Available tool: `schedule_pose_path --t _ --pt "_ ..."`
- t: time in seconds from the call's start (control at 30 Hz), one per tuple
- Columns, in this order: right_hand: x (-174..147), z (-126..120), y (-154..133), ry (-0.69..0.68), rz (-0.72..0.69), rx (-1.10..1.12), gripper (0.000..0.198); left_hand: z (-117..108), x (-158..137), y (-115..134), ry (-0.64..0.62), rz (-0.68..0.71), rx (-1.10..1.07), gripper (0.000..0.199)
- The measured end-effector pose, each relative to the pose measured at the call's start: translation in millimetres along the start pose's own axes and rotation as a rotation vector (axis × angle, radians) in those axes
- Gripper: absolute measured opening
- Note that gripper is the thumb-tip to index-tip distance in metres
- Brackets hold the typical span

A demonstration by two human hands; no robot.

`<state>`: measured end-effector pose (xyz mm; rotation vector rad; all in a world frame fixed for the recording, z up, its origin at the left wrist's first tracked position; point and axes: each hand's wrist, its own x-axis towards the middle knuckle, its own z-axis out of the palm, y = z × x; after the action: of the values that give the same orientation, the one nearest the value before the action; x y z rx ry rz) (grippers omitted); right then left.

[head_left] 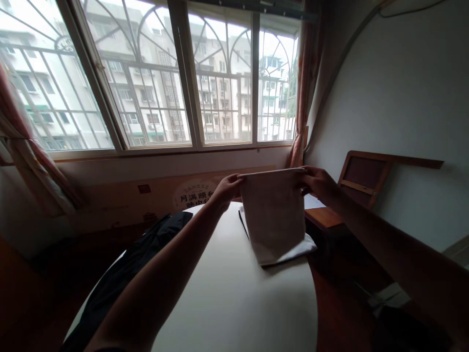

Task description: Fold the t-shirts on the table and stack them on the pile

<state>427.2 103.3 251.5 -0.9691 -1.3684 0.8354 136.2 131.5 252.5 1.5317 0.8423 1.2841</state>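
Note:
A folded pale cloth (274,215) hangs upright above the far right of the round white table (220,293). My left hand (229,188) pinches its upper left corner. At the upper right corner, my right hand (315,182) grips the same cloth, and the top edge between them is taut. Whether it is a garment I cannot tell. Beneath and behind it lies a flat white folded piece (298,250) with a dark edge showing under it. Black clothing (146,249) is spread along the table's left side, partly behind my left forearm.
A wooden chair (366,178) with a dark back stands to the right, with something white on its seat (324,216). Beyond the table, a printed board (161,195) leans below the barred window (220,83). Tied curtains (302,98) hang at the window's sides.

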Motion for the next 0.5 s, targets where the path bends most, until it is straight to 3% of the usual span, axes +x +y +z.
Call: schedule_pose_path --t 0.13,0.23,0.3,0.4,0.5 --pt "44 -5 34 0.029 -0.036 0.074 0.028 6 49 -11 0.021 0.124 0.145 0.036" --pt "45 -13 80 0.045 0.011 0.005 0.029 12 48 -46 0.009 0.176 0.272 0.029" --pt "30 -21 119 0.007 0.018 -0.118 0.030 17 29 -82 -0.016 0.183 0.366 0.020" --pt "-9 -34 177 -0.077 -0.018 -0.475 0.030 26 -20 -146 -0.091 0.170 0.500 0.012" --pt "-55 -46 221 -0.227 -0.034 -0.737 0.029 36 -69 -199 -0.203 0.141 0.578 0.017"
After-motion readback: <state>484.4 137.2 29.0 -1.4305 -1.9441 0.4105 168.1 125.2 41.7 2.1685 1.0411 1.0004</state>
